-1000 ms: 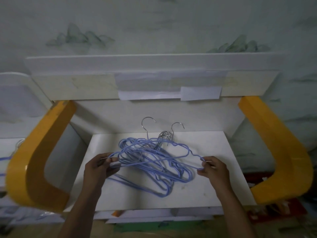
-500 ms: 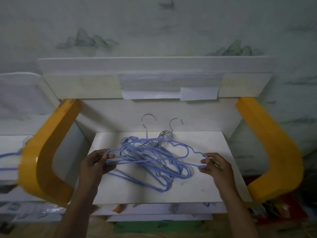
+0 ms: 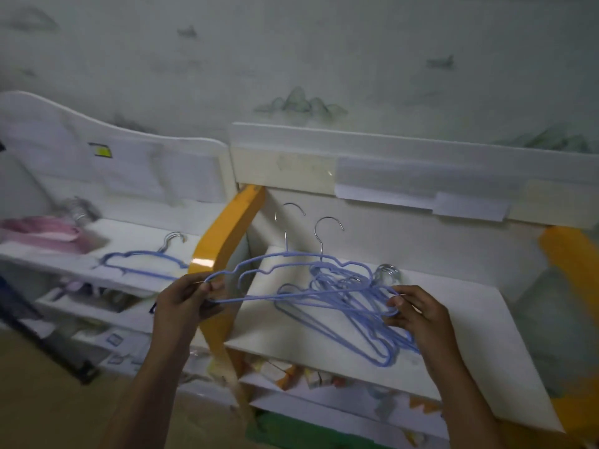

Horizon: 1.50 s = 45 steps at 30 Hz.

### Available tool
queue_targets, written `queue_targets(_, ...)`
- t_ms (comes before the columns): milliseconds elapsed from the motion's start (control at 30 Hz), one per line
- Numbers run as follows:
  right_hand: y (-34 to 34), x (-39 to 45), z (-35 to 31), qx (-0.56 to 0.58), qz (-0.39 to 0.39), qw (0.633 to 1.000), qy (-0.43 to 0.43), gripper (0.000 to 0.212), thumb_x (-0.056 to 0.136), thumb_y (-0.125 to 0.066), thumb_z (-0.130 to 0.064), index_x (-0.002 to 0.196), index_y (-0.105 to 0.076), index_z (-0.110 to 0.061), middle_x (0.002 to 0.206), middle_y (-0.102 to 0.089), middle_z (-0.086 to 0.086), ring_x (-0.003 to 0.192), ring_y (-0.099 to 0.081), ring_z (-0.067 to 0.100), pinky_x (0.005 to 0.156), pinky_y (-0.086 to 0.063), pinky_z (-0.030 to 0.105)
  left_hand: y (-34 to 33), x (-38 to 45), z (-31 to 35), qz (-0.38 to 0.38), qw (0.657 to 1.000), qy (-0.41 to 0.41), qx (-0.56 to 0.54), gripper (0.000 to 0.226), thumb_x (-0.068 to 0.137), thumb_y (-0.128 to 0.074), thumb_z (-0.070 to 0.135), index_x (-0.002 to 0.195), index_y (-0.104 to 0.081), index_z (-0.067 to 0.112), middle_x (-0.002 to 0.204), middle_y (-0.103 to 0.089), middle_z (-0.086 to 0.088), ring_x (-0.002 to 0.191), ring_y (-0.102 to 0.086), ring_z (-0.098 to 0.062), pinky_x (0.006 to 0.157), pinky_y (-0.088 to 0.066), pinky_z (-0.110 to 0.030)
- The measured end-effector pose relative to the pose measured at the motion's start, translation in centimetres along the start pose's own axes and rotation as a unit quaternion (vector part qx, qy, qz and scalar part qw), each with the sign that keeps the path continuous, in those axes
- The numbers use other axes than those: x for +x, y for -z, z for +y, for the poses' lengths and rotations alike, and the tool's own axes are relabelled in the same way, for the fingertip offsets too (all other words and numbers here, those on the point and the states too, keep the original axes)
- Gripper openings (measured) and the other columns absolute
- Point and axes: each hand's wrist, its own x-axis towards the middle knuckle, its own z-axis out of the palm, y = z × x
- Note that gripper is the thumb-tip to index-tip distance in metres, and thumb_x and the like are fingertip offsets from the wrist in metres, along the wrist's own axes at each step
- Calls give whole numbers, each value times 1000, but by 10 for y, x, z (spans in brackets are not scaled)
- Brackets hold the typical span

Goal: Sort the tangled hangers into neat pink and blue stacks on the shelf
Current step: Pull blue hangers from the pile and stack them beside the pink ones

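Head view: lifted blue wire hangers (image 3: 301, 280) run lengthwise between the hands, over the white shelf (image 3: 470, 335) front-left corner; left hand (image 3: 186, 299) pinches one end, right hand (image 3: 418, 314) curls round the other; stacked blue hangers (image 3: 142, 262) lie leftward, nearer the left hand

My left hand (image 3: 188, 301) pinches one end of a blue hanger (image 3: 291, 277), my right hand (image 3: 416, 314) grips the other end above the tangled blue pile (image 3: 356, 322) on the white shelf (image 3: 470, 345). Pink hangers (image 3: 45, 233) lie far left.
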Motion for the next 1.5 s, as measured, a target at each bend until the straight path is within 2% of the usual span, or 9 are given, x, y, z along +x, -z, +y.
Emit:
queue_targets(233,-98,-45,-11,66,-18,998,-18,19,91,-54,8,96,-64,-8,70,-71,2,58,-68,19,55,-58,27,110,-20,14,41,999,1,-32,19,96,-49,-4,98,-66,4,78,-74,-8,69,-73,-21,61,-59,-28)
queue_targets(300,-125,-68,-15,82,-26,996,-21,14,84,-66,-5,98,-64,-5,72,-71,4,58,-68,21,55,-58,27,147,-28,18,54,998,3,-34,21,97,-49,-4,98,-67,7,77,-75,-4,70,-73,-21,62,-60,-27)
queue_targets(367,-150,-89,-17,68,-33,997,-23,27,79,-70,-16,101,-65,-1,77,-71,8,64,-69,25,58,-58,28,181,-38,20,69,997,8,-25,19,97,-49,-1,101,-67,5,81,-75,-7,73,-73,-23,66,-61,-28)
queue_targets(467,-185,-114,-18,53,-48,997,-21,11,93,-59,-2,99,-67,-6,84,-70,15,69,-70,32,61,-59,29,230,-47,20,91,996,17,-20,18,98,-51,1,108,-65,-1,95,-71,-19,77,-73,-25,66,-61,-28)
queue_targets(667,-270,-137,-20,30,-78,996,-20,15,94,-56,1,97,-68,-8,87,-69,16,68,-70,24,62,-61,31,316,-56,30,135,990,29,-13,20,99,-50,4,111,-65,1,95,-72,-15,77,-73,-21,65,-61,-27)
queue_targets(767,-310,-141,-21,23,-111,994,-12,15,95,-55,0,101,-67,-6,90,-68,18,72,-69,26,62,-60,31,350,-56,32,169,985,32,-23,18,99,-49,3,102,-66,7,98,-69,-18,77,-72,-24,62,-60,-24)
queue_targets(1100,-418,-99,-11,19,-161,987,-22,16,97,-53,-4,109,-63,-1,98,-67,18,86,-68,32,63,-58,24,412,-21,33,243,969,23,-28,19,99,-46,-1,104,-64,4,92,-68,-16,61,-70,-12,59,-60,-25)
queue_targets(1333,-492,-34,1,27,-194,979,-49,12,95,-57,-6,104,-66,-7,99,-69,16,76,-72,29,72,-61,33,425,43,33,271,962,28,-23,20,99,-46,2,110,-64,4,95,-69,-15,70,-71,-19,58,-59,-23)
queue_targets(1500,-519,11,-2,30,-195,980,-39,12,95,-58,-8,101,-68,-12,98,-68,15,75,-72,32,71,-60,32,430,95,35,278,960,31,-10,21,99,-49,6,104,-68,14,96,-72,-13,81,-72,-23,66,-61,-28)
